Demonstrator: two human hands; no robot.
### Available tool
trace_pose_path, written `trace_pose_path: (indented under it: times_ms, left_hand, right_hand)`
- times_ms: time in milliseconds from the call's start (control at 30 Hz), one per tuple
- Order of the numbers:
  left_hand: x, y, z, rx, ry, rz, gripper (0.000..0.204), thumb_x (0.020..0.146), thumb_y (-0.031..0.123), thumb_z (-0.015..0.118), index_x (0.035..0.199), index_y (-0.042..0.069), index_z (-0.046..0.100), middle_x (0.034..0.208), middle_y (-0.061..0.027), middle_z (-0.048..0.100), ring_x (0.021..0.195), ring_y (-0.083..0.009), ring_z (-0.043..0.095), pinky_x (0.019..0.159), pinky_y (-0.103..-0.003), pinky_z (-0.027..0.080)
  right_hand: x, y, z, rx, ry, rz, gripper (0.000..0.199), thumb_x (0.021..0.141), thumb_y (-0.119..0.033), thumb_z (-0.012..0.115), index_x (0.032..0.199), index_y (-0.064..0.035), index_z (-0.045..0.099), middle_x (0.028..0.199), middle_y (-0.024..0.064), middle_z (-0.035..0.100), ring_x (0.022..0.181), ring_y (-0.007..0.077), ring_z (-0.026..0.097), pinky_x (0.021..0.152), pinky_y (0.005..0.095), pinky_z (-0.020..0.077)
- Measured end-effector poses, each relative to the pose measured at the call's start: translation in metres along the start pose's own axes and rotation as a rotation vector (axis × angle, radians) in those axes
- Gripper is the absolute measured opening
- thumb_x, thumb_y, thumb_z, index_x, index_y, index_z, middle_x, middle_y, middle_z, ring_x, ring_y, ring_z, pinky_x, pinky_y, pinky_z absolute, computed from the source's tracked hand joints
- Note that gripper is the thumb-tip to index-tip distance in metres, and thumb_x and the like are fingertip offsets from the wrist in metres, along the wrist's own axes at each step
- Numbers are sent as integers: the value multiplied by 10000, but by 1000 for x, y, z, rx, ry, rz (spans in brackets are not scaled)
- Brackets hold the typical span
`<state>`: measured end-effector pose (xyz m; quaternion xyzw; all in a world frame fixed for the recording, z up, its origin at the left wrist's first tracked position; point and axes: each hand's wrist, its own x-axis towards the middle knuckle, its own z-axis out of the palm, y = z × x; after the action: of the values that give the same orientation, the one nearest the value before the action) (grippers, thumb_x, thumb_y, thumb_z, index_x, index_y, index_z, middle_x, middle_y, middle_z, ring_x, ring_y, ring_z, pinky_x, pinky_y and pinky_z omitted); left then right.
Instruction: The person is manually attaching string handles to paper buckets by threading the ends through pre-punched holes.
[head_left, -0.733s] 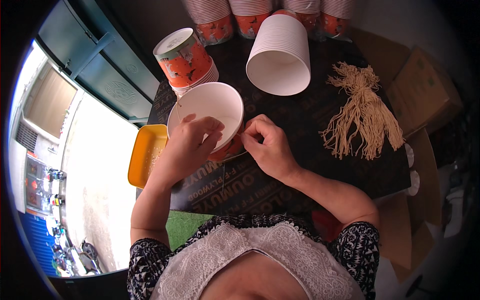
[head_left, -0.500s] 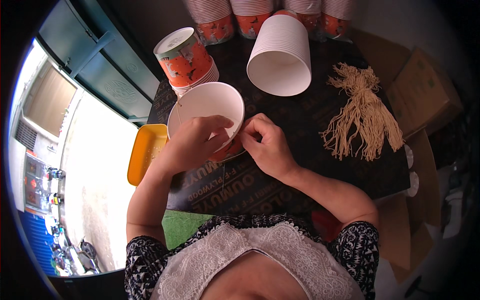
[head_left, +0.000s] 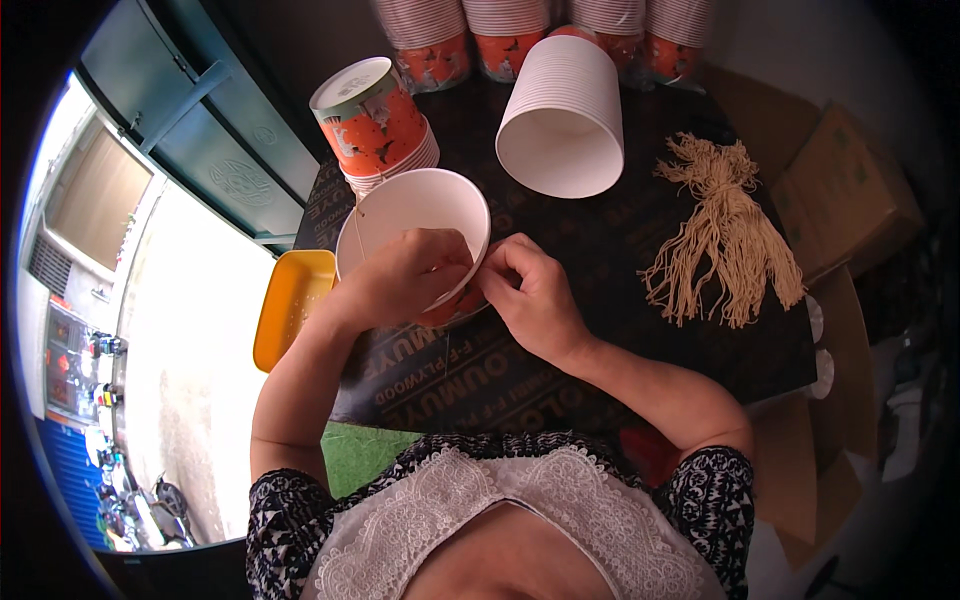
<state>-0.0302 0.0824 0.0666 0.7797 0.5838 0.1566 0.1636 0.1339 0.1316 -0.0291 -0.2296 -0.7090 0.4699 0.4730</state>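
Note:
A white-lined paper bucket [head_left: 415,205] with an orange patterned outside faces me with its mouth tilted up, near the middle of the table. A tan cord [head_left: 360,222] hangs at its left rim. My left hand [head_left: 405,275] reaches over the near rim, fingers curled and pressed together inside the bucket by its right wall. Just outside that same wall, my right hand [head_left: 530,295] pinches with thumb and index finger at the rim. Whatever lies between the fingertips of either hand is too small or hidden to make out.
Behind stand stacked upside-down orange buckets [head_left: 372,125] and a lying white stack of buckets [head_left: 560,110]. Wrapped bucket stacks [head_left: 505,40] line the back. A bundle of tan cords [head_left: 725,230] lies right. A yellow tray [head_left: 290,310] sits left; cardboard boxes [head_left: 850,190] stand beyond the right edge.
The left hand's fingers have curled in more and shifted slightly right toward the bucket's wall. My right hand stays pinched at the rim, almost in place.

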Motion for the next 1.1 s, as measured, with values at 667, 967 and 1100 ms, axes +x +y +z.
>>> trace_pose_path:
  times_ms: [667,967,1100]
  left_hand:
    - [-26,12,34,-20,273,33,114,813,111,597,799,7,552,688,-197,617,664,-402,612,614,-466,486]
    - [-4,-19,66,182,284,-73,118,818,105,592,787,0,548,728,-216,611,696,-403,614,624,-468,488]
    - [12,-53,98,212,356,-125,156,798,124,608,785,-29,633,767,-246,632,731,-391,641,665,-471,508]
  right_hand:
    - [8,-17,-7,-4,-377,401,457,922,-284,440,707,69,635,627,222,615,616,244,652,590,379,478]
    - [13,38,4,74,-262,404,287,899,-127,485,772,95,616,617,177,607,588,164,593,554,349,452]
    - [22,62,9,86,-235,533,298,924,-167,501,724,42,574,575,47,524,533,93,472,493,299,377]
